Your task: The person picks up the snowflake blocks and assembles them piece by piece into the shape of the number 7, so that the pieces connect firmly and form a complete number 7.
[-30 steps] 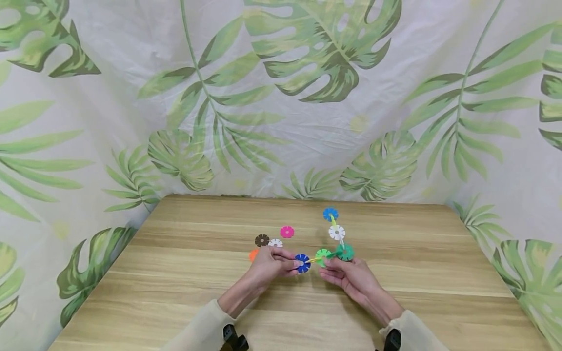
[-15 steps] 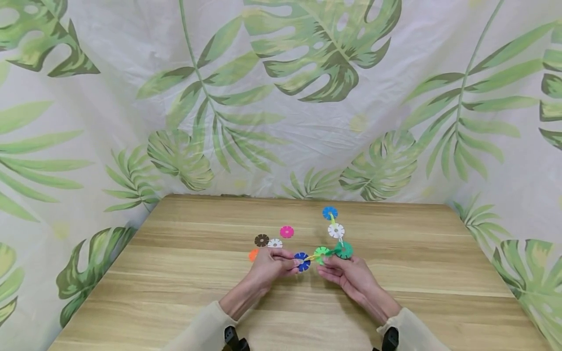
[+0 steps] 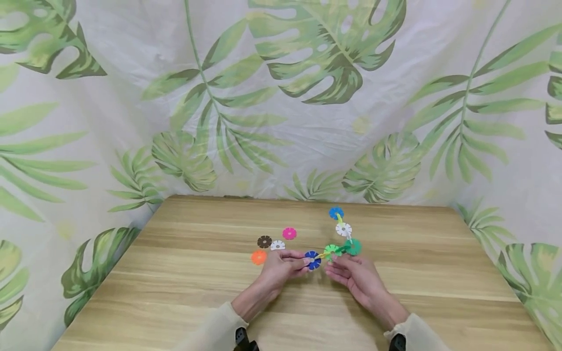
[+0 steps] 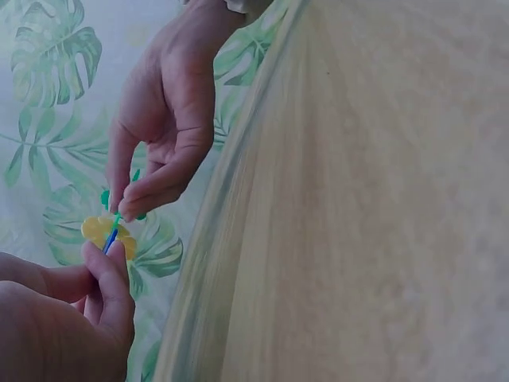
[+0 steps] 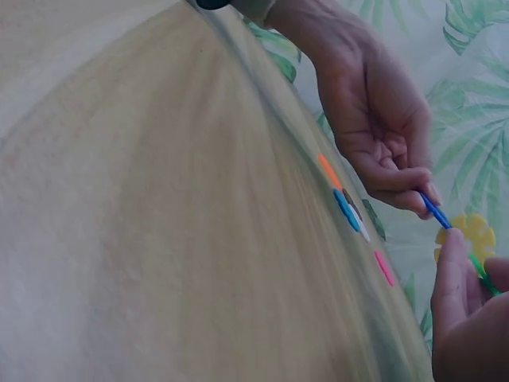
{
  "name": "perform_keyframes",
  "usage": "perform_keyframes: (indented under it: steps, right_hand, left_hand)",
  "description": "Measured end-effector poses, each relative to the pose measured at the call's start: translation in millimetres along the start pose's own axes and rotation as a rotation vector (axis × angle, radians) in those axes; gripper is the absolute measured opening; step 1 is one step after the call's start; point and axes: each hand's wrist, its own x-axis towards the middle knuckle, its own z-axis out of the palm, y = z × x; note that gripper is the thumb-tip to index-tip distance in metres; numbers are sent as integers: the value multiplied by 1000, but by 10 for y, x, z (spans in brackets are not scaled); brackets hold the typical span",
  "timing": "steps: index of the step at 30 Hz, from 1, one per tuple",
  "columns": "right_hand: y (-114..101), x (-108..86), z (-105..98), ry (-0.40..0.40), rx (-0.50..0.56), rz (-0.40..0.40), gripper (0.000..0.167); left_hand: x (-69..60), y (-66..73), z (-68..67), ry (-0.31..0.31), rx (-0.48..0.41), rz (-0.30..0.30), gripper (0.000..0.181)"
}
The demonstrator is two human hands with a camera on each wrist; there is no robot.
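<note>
In the head view, my left hand [image 3: 283,270] pinches a dark blue slotted disc [image 3: 313,262] between thumb and fingers. A yellow disc [image 3: 324,255], seen nearly edge-on, joins it to a light green disc [image 3: 331,251], which my right hand [image 3: 360,280] pinches. From there the chain runs on through a dark green disc [image 3: 353,247], a white disc [image 3: 344,229] and a yellow-green one [image 3: 340,219] to a blue disc [image 3: 336,212] at its far end. The left wrist view shows the yellow disc [image 4: 95,230] between both hands' fingertips.
Loose on the wooden table [image 3: 197,282] lie an orange disc [image 3: 258,257], a brown disc [image 3: 264,242], a white disc [image 3: 277,245] and a pink disc [image 3: 289,233]. The right wrist view also has a blue disc [image 5: 346,209] beside them. A leaf-patterned cloth [image 3: 246,112] hangs behind.
Both hands and the chain have shifted a little to the right, uncovering more of the orange disc. The head view has also moved slightly. Both grips look the same.
</note>
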Motion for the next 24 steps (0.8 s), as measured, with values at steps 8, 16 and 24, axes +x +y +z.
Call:
perform_keyframes:
  steps: [8, 16, 24]
  right_hand:
    - [71, -12, 93, -117, 0, 28, 16]
    - [67, 1, 114, -140, -16, 37, 22]
    - [26, -11, 43, -84, -70, 11, 22]
  left_hand:
    - [-33, -1, 50, -33, -8, 1, 28]
    - [-23, 44, -20, -93, 79, 11, 27]
    - [-25, 245, -359, -161, 300, 58, 32]
